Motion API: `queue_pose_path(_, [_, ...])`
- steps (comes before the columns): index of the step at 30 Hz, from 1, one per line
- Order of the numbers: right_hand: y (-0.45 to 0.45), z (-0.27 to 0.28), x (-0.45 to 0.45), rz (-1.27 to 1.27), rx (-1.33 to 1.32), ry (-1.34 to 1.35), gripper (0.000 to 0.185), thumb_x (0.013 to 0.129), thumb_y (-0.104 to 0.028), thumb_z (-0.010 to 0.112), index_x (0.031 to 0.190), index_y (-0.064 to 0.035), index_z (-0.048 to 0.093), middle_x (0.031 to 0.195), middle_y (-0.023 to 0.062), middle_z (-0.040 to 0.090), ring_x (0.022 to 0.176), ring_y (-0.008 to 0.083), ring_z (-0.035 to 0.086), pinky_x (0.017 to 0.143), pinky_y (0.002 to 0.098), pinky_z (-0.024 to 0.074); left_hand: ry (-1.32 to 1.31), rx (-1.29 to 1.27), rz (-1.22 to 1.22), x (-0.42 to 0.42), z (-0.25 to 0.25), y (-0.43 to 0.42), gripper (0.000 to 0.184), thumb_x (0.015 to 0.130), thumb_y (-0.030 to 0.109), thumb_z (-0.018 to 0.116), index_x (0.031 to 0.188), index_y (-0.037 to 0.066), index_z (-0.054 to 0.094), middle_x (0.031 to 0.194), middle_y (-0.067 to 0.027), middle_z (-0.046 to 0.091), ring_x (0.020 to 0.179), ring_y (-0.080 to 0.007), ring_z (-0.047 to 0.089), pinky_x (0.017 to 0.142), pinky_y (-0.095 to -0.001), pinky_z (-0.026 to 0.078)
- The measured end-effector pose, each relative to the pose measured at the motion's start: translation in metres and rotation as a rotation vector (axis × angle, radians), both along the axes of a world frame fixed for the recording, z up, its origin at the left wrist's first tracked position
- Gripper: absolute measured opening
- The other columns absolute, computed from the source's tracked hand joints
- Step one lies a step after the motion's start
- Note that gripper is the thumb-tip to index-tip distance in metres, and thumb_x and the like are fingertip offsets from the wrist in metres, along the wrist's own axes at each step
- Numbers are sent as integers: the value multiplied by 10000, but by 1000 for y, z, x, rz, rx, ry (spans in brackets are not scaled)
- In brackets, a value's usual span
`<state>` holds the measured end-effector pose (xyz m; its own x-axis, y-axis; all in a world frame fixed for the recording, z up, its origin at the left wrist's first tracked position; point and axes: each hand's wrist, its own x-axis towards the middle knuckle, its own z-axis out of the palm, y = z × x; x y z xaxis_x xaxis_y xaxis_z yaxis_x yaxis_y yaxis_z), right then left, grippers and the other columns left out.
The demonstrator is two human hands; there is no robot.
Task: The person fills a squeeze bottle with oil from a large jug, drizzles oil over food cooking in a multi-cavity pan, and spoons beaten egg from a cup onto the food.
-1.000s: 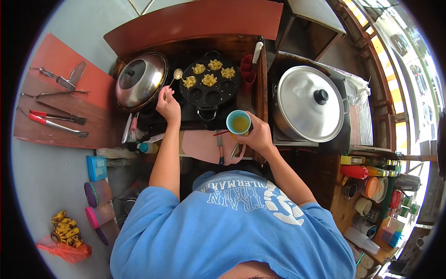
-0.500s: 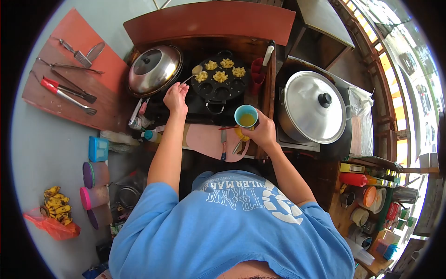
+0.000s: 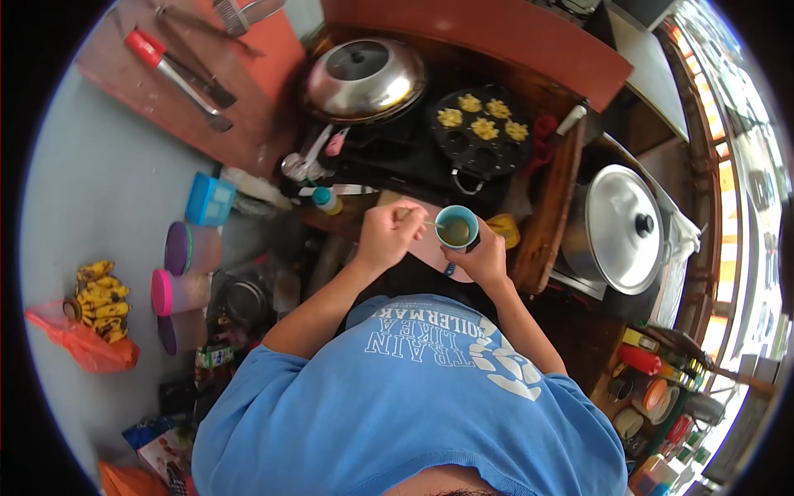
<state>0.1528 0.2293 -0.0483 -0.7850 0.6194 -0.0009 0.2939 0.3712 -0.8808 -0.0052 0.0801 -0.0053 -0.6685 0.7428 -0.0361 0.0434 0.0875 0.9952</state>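
Note:
My right hand (image 3: 488, 259) is wrapped around a blue cup (image 3: 447, 240) with yellowish liquid inside, held above the pink cutting board (image 3: 426, 250). My left hand (image 3: 387, 238) pinches a spoon (image 3: 433, 224), its far end dipped into the cup. A knife handle (image 3: 449, 269) shows on the board below the cup. Beyond my hands, a black round-welled pan (image 3: 457, 157) sits on the stove, with several yellow clumps of food (image 3: 485, 128) in its wells; its nearer wells hold none.
A lidded wok (image 3: 364, 83) stands left of the pan, and a large lidded pot (image 3: 624, 231) on the right. Tongs (image 3: 178, 78) hang on the reddish board at left. A small teal-capped bottle (image 3: 327, 200) stands near the stove's front. Bananas (image 3: 103, 302) hang far left.
My left hand has come back from the pan, bringing the spoon into the cup. My right hand still holds the cup. The view has shifted, with the stove now further right.

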Motion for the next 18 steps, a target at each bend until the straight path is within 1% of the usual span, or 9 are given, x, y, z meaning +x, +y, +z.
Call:
queue_pose_path(3, [-26, -15, -25, 22, 80, 119, 612, 650, -209, 913, 1206, -62, 703, 988, 122, 778, 923, 239, 775, 820, 364, 596, 68, -53, -71, -22, -17, -26, 220, 967, 154, 713, 1068, -41, 731, 812, -92, 748, 729, -131, 718, 680, -260, 558])
queue_pose_path(8, [-64, -22, -62, 25, 0, 58, 593, 666, -217, 919, 1196, -64, 704, 991, 118, 779, 936, 230, 771, 836, 369, 594, 330, -77, -134, -72, 29, -86, 413, 908, 218, 781, 1203, -61, 701, 901, -122, 785, 843, -118, 744, 763, -280, 577])
queue_pose_path(10, [-76, -26, -73, 10, 3, 37, 585, 671, -222, 919, 1191, -63, 704, 994, 119, 779, 944, 233, 769, 844, 373, 592, 303, -52, -12, -114, 31, -116, 378, 926, 233, 747, 1168, -55, 708, 809, -99, 759, 741, -97, 713, 684, -265, 557])
queue_pose_path(12, [-87, -32, -81, -20, 37, 39, 589, 667, -224, 922, 1189, -59, 704, 989, 118, 777, 928, 232, 769, 838, 368, 592, 178, 3, 220, -169, -5, -140, 250, 948, 213, 717, 1085, 5, 737, 761, -43, 729, 680, -58, 650, 626, -270, 523])
queue_pose_path(13, [-92, -35, -84, -24, 40, 36, 589, 667, -224, 922, 1189, -59, 704, 989, 118, 777, 928, 232, 769, 838, 368, 592, 290, -77, 320, -205, -34, -151, 229, 948, 205, 710, 1059, 7, 739, 761, -63, 735, 683, -88, 676, 620, -272, 523])
queue_pose_path(14, [-97, -38, -86, -41, 44, 12, 591, 666, -225, 921, 1190, -58, 704, 996, 118, 777, 929, 235, 769, 842, 368, 591, 606, -164, 413, -239, -61, -157, 210, 924, 193, 727, 1036, 17, 747, 732, -90, 731, 649, -174, 709, 603, -314, 542])
queue_pose_path(15, [-101, -41, -87, -56, 49, -10, 592, 666, -226, 920, 1191, -57, 704, 1003, 117, 777, 930, 237, 768, 846, 367, 590, 560, -505, 324, -267, -73, -166, 299, 888, 187, 749, 1152, 49, 726, 915, -147, 763, 800, -295, 754, 717, -408, 589])
queue_pose_path(16, [-105, -44, -88, -60, 54, -11, 592, 666, -226, 920, 1191, -57, 704, 1003, 117, 777, 930, 237, 768, 846, 367, 590, 559, -499, 322, -286, -88, -164, 299, 888, 187, 749, 1152, 49, 726, 915, -147, 763, 800, -295, 754, 717, -408, 589])
queue_pose_path(18, [-115, -50, -90, -78, 63, -12, 600, 668, -229, 917, 1200, -56, 703, 1015, 121, 776, 938, 243, 767, 859, 368, 588, 923, -783, 226, -317, -120, -159, 488, 853, 189, 773, 1315, 96, 649, 1168, -174, 736, 999, -350, 734, 888, -487, 581])
